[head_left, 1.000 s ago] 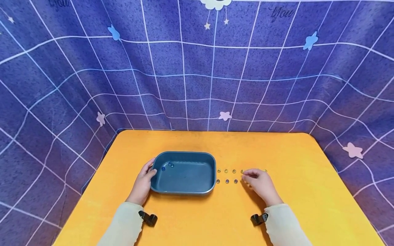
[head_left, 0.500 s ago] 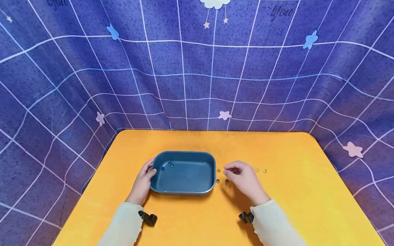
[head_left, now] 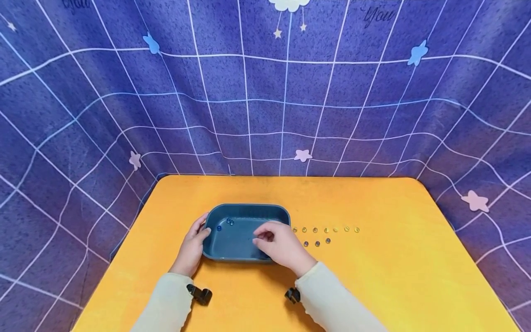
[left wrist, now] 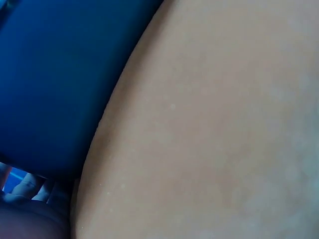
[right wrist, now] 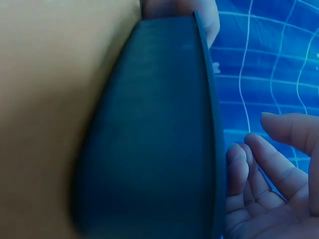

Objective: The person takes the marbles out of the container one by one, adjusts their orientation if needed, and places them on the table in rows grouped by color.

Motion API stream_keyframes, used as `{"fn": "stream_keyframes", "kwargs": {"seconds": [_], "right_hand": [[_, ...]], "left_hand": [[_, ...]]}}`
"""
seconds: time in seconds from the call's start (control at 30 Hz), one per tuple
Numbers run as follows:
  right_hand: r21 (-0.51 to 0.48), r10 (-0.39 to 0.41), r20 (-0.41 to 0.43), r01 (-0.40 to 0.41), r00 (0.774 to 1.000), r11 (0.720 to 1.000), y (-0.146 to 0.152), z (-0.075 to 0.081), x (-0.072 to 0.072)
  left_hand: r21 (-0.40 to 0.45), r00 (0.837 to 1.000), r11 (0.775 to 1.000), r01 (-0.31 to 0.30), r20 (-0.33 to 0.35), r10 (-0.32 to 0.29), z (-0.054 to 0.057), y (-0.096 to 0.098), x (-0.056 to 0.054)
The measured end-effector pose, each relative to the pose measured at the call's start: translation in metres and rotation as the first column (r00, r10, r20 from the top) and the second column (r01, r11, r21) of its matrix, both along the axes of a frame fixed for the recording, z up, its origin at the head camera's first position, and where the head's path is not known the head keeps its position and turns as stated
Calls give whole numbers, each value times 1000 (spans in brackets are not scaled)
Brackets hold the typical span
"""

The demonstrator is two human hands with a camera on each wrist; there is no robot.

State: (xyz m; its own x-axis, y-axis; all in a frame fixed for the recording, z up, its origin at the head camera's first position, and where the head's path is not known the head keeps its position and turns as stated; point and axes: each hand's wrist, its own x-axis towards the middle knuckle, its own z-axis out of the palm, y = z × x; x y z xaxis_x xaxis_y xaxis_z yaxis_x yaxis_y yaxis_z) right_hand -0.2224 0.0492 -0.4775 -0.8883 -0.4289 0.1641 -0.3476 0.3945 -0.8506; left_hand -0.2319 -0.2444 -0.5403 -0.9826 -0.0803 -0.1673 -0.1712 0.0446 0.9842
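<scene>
My left hand point(head_left: 192, 244) grips the left end of a dark blue-green rectangular tray point(head_left: 246, 259), the thumb over its rim and the fingers along the outer side. In the left wrist view the tray wall point(left wrist: 60, 84) fills the upper left. Three small blue marbles lie inside near the left end, one of them a blue marble point(head_left: 219, 228). My right hand point(head_left: 284, 244) is over the tray's right half. In the right wrist view its thumb point(right wrist: 291, 130) and index fingertip stand apart beyond the tray rim, with nothing visible between them.
Right of the tray, a row of several yellow marbles point(head_left: 326, 230) lies on the orange tabletop point(head_left: 394, 276). A shorter row of dark marbles point(head_left: 317, 244) lies in front, partly behind my right hand. A purple grid-patterned curtain point(head_left: 265, 115) surrounds the table's back and sides.
My right hand has moved left from the marble rows to over the tray, uncovering marbles at the right. The left hand keeps its grip on the tray.
</scene>
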Motion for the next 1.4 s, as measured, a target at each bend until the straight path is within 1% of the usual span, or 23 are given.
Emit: {"fn": "stream_keyframes", "kwargs": {"seconds": [0.2, 0.43, 0.67, 0.87, 0.97, 1.07, 1.2, 1.33, 1.4], "right_hand": [[59, 27, -36, -25, 999, 998, -23, 8, -14], [146, 40, -15, -37, 999, 989, -44, 17, -32], [185, 42, -11, -39, 999, 982, -62, 19, -49], [203, 18, 28, -23, 999, 979, -76, 10, -60], [180, 3, 68, -15, 998, 984, -80, 2, -64], [175, -27, 97, 10, 995, 985, -82, -8, -68], [186, -68, 105, 48, 992, 981, -83, -19, -73], [202, -85, 118, 60, 989, 978, -87, -24, -77], [228, -87, 114, 59, 990, 972, -88, -27, -78]], "left_hand": [[2, 1000, 1000, 0, 8, 0, -2, 0, 1], [-16, 1000, 1000, -10, 3, 10, -2, 0, 0], [-16, 1000, 1000, -9, 2, 9, -1, 0, 1], [10, 1000, 1000, 3, 1, -3, -3, -1, 1], [6, 1000, 1000, 2, 6, -2, -3, -1, 1], [10, 1000, 1000, 1, 5, -1, -4, 0, 0], [17, 1000, 1000, 5, -2, -4, -4, 0, -1], [13, 1000, 1000, 4, -3, -4, -3, -1, -1], [11, 1000, 1000, 5, 0, -5, -3, 0, -1]]}}
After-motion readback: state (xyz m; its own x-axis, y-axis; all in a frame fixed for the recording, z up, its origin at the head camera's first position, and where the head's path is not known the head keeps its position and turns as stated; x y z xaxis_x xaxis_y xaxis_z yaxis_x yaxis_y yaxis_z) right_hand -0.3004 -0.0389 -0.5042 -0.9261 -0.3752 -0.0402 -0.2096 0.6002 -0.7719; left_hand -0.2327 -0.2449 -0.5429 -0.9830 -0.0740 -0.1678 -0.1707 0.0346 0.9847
